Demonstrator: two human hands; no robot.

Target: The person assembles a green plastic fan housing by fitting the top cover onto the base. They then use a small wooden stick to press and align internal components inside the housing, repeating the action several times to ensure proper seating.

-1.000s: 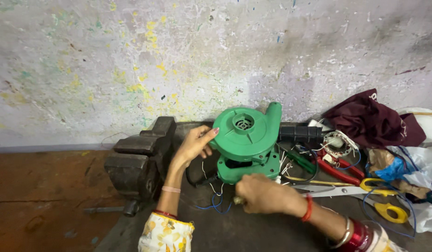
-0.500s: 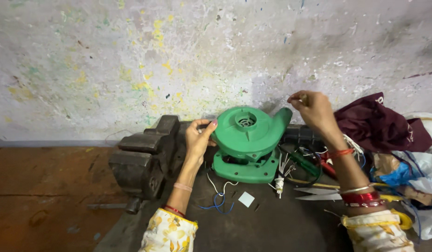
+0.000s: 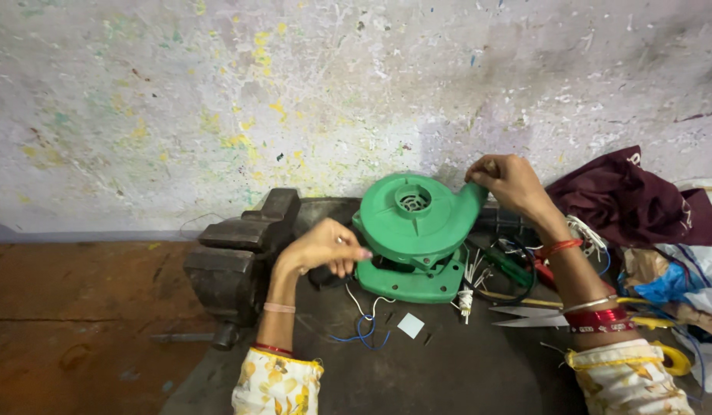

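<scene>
Head view: green blower housing (image 3: 413,230) sits tilted on the dark bench (image 3: 479,369), round fan side facing up toward the camera, outlet spout pointing up and to the right toward the wall (image 3: 217,92)

Right hand (image 3: 509,184) is on that spout end, fingers (image 3: 479,175) pinched narrow around its tip; can't tell if there's a small part between them. Left hand (image 3: 321,247) is at the housing's left edge, fingers (image 3: 354,253) curled loosely, tips touching or just shy of the green rim, not clearly gripping anything

Key relation: housing lies between the two hands, long axis running lower left to upper right; right hand holds the far, high end, left hand steadies the near, low end. Both equally close, right one has the firmer contact

Loose white and blue wires (image 3: 363,327) trail out from under the housing onto the bench, a small white square piece (image 3: 410,325) just beside them. Heavy iron vise (image 3: 237,257) stands left of the left hand, jaws apart, nothing clamped in it

Right of the blower: scissors (image 3: 540,313) with yellow handles, a green-handled tool (image 3: 509,265), tangled wire, a maroon cloth (image 3: 632,204) and crumpled plastic bags (image 3: 686,277). Contents of the bags hidden

No open containers with visible contents
</scene>
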